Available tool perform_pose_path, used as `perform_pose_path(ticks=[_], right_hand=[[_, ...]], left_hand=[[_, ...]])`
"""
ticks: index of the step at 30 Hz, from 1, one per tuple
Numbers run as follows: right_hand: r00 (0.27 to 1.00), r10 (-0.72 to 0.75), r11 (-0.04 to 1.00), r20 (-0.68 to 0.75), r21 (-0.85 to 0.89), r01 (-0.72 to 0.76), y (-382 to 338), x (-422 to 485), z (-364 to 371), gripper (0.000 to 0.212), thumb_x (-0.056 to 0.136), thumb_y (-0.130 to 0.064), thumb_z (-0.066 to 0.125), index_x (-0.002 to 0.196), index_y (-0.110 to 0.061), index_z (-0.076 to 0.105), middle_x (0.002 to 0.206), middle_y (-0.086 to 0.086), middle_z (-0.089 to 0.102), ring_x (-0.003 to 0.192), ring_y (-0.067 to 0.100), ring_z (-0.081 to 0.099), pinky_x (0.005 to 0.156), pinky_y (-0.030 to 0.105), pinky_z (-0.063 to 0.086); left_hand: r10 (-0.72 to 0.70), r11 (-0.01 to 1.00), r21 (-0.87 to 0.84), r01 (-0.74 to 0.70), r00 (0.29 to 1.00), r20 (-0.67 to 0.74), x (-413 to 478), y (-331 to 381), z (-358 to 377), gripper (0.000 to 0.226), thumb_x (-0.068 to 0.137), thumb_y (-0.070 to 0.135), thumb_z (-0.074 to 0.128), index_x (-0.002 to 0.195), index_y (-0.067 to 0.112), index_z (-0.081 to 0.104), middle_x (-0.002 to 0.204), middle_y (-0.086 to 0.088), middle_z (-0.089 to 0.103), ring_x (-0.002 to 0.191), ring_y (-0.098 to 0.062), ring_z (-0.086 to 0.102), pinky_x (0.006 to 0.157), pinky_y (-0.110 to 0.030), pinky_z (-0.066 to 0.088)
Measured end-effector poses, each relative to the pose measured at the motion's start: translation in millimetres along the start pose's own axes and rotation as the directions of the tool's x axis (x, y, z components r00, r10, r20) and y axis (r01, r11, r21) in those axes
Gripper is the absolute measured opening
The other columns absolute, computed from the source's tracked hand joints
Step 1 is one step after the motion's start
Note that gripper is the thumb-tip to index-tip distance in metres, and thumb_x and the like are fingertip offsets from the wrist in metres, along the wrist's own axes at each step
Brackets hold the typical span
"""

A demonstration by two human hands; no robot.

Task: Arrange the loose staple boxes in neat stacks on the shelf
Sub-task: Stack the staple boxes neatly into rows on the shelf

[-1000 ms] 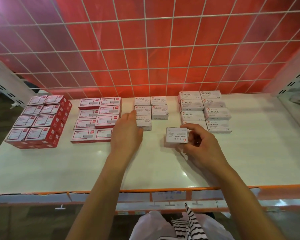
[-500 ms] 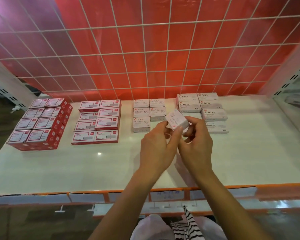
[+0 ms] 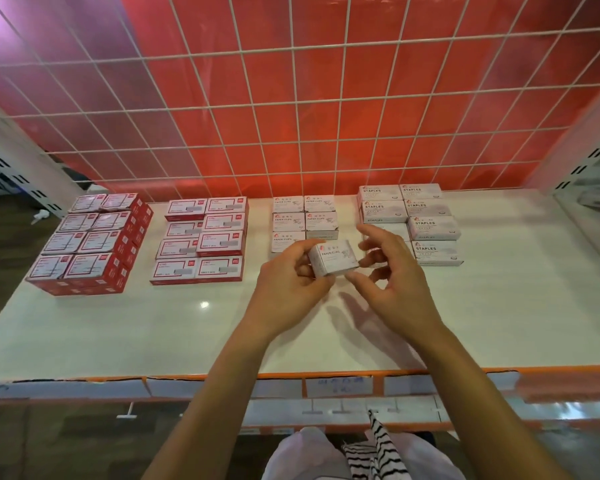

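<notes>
White shelf [image 3: 146, 327], contents left to right.
- Red boxes [image 3: 90, 244]: two-column stacked block, far left.
- Red-and-white boxes [image 3: 201, 237]: two columns, four rows.
- PAPER CLIPS stacks [image 3: 303, 216]: two columns toward the back.
- Left hand [image 3: 288, 285]: fingers curled round the left end of the loose PAPER CLIPS box [image 3: 333, 258], held above the shelf just in front of those stacks.
- Right hand [image 3: 395, 282]: fingers spread, grasping nothing, just beside the box's right end; contact unclear.
- STAPLES boxes [image 3: 433, 226]: two columns, right.

"PAPER CLIPS" on held box [image 3: 332, 257] ("STAPLES" on right-hand boxes [image 3: 433, 227])
</notes>
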State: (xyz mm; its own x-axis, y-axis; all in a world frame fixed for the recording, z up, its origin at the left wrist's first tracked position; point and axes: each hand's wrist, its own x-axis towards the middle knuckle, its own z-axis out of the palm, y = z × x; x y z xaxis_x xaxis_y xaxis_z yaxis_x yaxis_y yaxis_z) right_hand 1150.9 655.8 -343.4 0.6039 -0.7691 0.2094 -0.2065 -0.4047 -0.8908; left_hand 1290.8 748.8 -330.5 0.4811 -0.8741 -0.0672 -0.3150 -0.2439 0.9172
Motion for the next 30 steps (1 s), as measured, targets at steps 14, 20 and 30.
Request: perform_pose_path(ticks=[14,20,30], right_hand=[[0.997,0.000,0.923,0.082,-0.385,0.031,8.5,27.4,6.7,0.049,0.077,-0.014,0.076,0.122,-0.018,0.059,0.109,-0.007,0.055,0.077,0.005,0.051,0.066,0.006,0.038],[0.996,0.060,0.894,0.067,-0.447,-0.024,8.5,42.1,18.2,0.046,0.083,-0.014,0.068,0.128,-0.018,0.057,0.113,0.006,0.049,0.094,0.022,0.056,0.082,0.026,0.042],[0.990,0.123,0.863,0.071,-0.499,-0.071,13.1,46.4,36.4,0.045,0.085,-0.014,0.063,0.129,-0.020,0.053,0.114,0.003,0.048,0.104,0.021,0.052,0.090,0.025,0.040]], left_hand=[[0.061,0.923,0.386,-0.011,0.991,-0.119,1.4,-16.8,-6.1,0.045,0.091,0.019,0.062,0.135,0.021,0.052,0.126,0.004,0.062,0.101,-0.010,0.060,0.094,-0.027,0.049],[0.359,0.703,0.697,-0.141,0.916,-0.177,4.7,-33.6,-1.8,0.038,0.074,0.007,0.077,0.111,0.008,0.067,0.106,-0.009,0.069,0.099,-0.030,0.063,0.082,-0.040,0.054],[0.364,0.655,0.747,-0.110,0.913,-0.185,10.6,-41.6,6.2,0.044,0.075,0.012,0.078,0.117,0.006,0.066,0.115,-0.010,0.067,0.109,-0.029,0.060,0.090,-0.042,0.051]])
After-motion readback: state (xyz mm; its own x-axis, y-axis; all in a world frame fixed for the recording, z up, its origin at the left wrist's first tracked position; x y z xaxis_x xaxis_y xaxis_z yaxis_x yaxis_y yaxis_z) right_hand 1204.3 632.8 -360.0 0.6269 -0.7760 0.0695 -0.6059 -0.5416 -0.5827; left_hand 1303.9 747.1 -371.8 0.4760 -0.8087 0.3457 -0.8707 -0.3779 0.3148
